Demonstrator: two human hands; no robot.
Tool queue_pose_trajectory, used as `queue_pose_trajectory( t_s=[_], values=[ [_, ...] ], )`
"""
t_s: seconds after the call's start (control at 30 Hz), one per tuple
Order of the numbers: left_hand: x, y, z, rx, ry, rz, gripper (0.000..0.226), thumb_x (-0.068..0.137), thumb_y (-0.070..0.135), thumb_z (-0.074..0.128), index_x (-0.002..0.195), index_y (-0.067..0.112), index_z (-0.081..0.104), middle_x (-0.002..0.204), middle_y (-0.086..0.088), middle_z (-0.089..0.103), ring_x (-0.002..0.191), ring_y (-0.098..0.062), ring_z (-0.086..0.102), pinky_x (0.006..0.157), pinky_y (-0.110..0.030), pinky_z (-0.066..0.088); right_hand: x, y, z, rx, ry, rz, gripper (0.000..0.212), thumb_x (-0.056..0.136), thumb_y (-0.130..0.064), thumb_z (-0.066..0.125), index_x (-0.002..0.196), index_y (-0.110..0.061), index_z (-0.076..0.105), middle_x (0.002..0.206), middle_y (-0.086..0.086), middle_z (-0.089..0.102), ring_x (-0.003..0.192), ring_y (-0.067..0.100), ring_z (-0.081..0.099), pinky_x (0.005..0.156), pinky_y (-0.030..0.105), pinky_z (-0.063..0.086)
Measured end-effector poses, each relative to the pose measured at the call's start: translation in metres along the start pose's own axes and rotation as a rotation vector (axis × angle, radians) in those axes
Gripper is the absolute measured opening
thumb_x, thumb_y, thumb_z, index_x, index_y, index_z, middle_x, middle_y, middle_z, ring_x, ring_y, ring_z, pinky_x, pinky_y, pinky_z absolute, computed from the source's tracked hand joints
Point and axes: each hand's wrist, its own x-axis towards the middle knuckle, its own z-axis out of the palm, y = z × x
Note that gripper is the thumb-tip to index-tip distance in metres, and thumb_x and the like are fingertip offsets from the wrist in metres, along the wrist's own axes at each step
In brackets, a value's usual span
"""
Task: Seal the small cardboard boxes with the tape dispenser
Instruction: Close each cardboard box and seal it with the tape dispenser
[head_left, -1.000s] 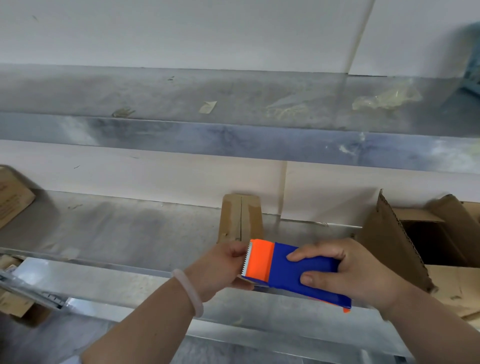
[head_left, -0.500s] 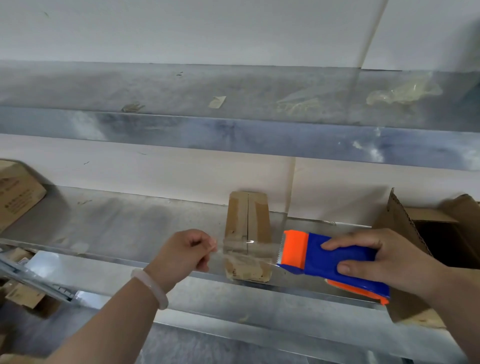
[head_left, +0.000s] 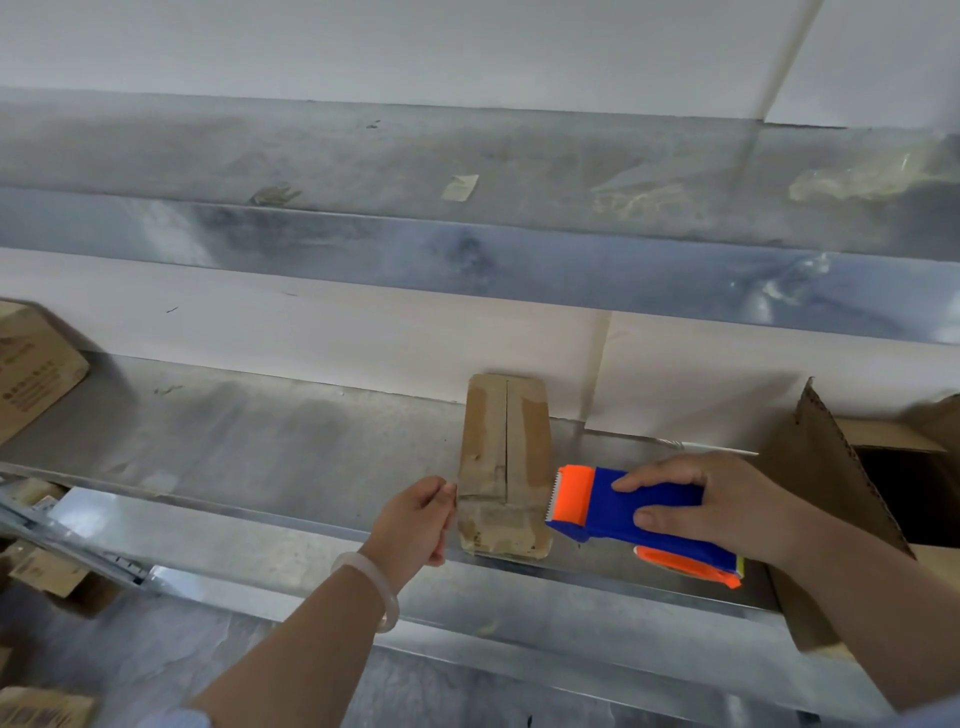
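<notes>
Two hands over the metal table (head_left: 249, 457). Left hand (head_left: 415, 519) with curled fingers touching the left edge of the small cardboard box (head_left: 501, 467); cannot tell whether pinching anything. Box mid-table, flaps closed. Right hand (head_left: 727, 506) clamped round the tape dispenser (head_left: 602, 512), toothed orange end at the box's right side.

No words or numbers are showing clearly enough to read. The brown box at the far left (head_left: 31, 374) is carrying rows of dark print on its side, but the marks are looking too blurry to make out. The other box in the bottom left corner (head_left: 36, 709) is showing dark stripes like a barcode, and those are looking too blurry too.
</notes>
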Motion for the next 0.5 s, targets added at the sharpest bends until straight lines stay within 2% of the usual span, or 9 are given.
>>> queue_pose_trajectory(
  t_s=[0.13,0.27,0.37,0.5],
  values=[
    [-0.001,-0.001,-0.002,-0.006,-0.034,-0.028,0.035,0.103,0.028,0.039,0.076,0.012,0.053,0.061,-0.001,0.050,0.048,-0.010,0.048,0.049,-0.025,0.052,0.003,-0.001,0.001,0.018,-0.010,0.010,0.032,0.065,-0.048,0.072,0.097,-0.048,0.070,0.100,-0.020,0.069,0.087,-0.003,0.066,0.065,0.015,0.052],
    [0.001,-0.004,-0.004,0.068,-0.060,0.021,0.033,0.104,0.029,0.036,0.079,0.018,0.054,0.069,-0.001,0.050,0.051,-0.011,0.047,0.047,-0.025,0.050,0.005,0.000,0.002,0.027,-0.010,0.016,0.030,0.069,-0.042,0.075,0.098,-0.045,0.071,0.100,-0.019,0.069,0.086,-0.002,0.066,0.065,0.015,0.052],
    [0.002,-0.006,-0.007,0.161,-0.090,0.053,0.036,0.104,0.035,0.032,0.078,0.023,0.055,0.067,0.002,0.051,0.053,-0.011,0.047,0.048,-0.025,0.047,0.005,0.000,0.002,0.030,-0.009,0.017,0.030,0.068,-0.044,0.074,0.098,-0.046,0.071,0.101,-0.019,0.069,0.086,-0.002,0.066,0.066,0.016,0.053],
    [0.004,-0.012,-0.011,0.193,-0.138,0.002,0.048,0.101,0.049,0.029,0.072,0.016,0.050,0.063,0.001,0.048,0.055,-0.013,0.045,0.055,-0.028,0.047,0.006,0.000,0.005,0.048,-0.002,0.019,0.032,0.066,-0.047,0.073,0.098,-0.048,0.071,0.102,-0.018,0.069,0.088,-0.001,0.067,0.066,0.017,0.053]
  ],
)
